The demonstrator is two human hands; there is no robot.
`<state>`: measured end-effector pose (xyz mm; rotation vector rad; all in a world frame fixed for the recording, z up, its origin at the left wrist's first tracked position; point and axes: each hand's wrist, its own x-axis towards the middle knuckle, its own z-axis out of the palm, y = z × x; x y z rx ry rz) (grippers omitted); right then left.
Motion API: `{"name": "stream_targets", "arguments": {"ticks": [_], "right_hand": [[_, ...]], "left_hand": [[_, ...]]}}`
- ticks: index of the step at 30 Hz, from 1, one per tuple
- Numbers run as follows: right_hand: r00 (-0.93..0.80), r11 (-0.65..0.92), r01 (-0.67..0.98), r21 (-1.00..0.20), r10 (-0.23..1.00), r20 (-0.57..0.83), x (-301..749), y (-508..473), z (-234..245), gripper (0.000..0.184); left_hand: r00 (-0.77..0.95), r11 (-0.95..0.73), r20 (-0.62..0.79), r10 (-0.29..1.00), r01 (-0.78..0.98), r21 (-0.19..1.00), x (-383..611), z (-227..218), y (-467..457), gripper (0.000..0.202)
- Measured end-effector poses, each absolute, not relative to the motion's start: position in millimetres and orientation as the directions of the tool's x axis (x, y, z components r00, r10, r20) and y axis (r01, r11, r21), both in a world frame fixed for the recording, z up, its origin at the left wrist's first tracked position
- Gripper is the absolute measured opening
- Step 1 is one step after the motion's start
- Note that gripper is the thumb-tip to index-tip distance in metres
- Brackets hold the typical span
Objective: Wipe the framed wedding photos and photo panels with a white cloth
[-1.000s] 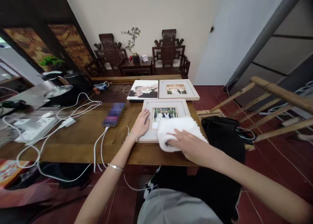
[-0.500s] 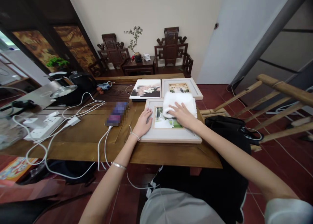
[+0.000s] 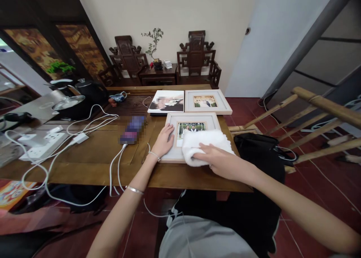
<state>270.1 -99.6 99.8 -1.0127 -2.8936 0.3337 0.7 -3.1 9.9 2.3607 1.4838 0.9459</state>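
A light-wood picture frame [image 3: 175,119] with a pale mat lies flat on the wooden table in front of me. The photo [image 3: 197,127] in it shows people outdoors, its lower part covered. My left hand [image 3: 164,140] rests on the frame's left edge, fingers stretched forward and thumb apart over the mat. A folded white fluffy cloth [image 3: 207,139] lies over the frame's lower right part and overhangs its front edge. My right hand [image 3: 218,159] grips this cloth from the near side, fingers pressed into its fold.
Behind lie a second frame [image 3: 222,102] and a white-edged photo panel [image 3: 166,100]. To the left are a blurred-out phone [image 3: 132,130] on a charging cable, tangled white cables, a power strip [image 3: 45,145] and a black kettle [image 3: 88,92]. A bamboo chair [image 3: 310,111] stands right.
My right hand has drawn the white cloth from the frame's upper right down to its front edge. More of the photo's top shows. My left hand stays on the frame's left edge.
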Motion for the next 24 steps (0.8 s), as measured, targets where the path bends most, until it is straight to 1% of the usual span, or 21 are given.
{"name": "stream_targets", "arguments": {"ticks": [2,5,8,11,13,16,20,22,24], "right_hand": [[-0.760,0.755,0.635,-0.166,0.649,0.044,268.5,-77.8,85.5,0.081],[-0.728,0.739,0.671,-0.054,0.671,0.143,266.1,-34.6,68.8,0.080],[-0.675,0.681,0.730,0.054,0.708,0.207,259.9,2.4,61.3,0.078],[-0.634,0.620,0.773,0.131,0.749,0.192,250.3,15.4,59.2,0.075],[-0.634,0.617,0.773,0.145,0.759,0.150,245.1,7.8,61.0,0.070],[-0.654,0.647,0.755,0.109,0.754,0.060,243.9,-21.6,71.0,0.069],[-0.721,0.722,0.691,-0.031,0.687,-0.084,253.6,-71.8,92.7,0.073],[-0.758,0.750,0.653,-0.108,0.645,-0.100,257.9,-93.2,101.3,0.075],[-0.778,0.764,0.627,-0.152,0.621,-0.090,258.6,-107.9,105.0,0.077]], "left_hand": [[0.289,-0.476,0.415,0.863,0.738,0.477,0.7,9.6,-2.9,0.043],[0.283,-0.472,0.414,0.865,0.740,0.480,0.2,8.8,-2.4,0.043],[0.290,-0.473,0.408,0.866,0.738,0.481,-0.8,8.7,-2.4,0.044],[0.285,-0.468,0.402,0.870,0.737,0.488,-1.5,8.6,-3.2,0.044],[0.280,-0.466,0.405,0.870,0.735,0.493,-1.3,8.0,-3.9,0.045],[0.274,-0.470,0.419,0.866,0.732,0.493,-0.3,6.1,-4.5,0.045],[0.268,-0.473,0.431,0.862,0.733,0.489,1.2,4.3,-4.2,0.044],[0.268,-0.474,0.433,0.861,0.733,0.487,1.6,4.2,-4.0,0.044],[0.270,-0.475,0.433,0.860,0.734,0.485,1.7,4.3,-3.7,0.045]]}}
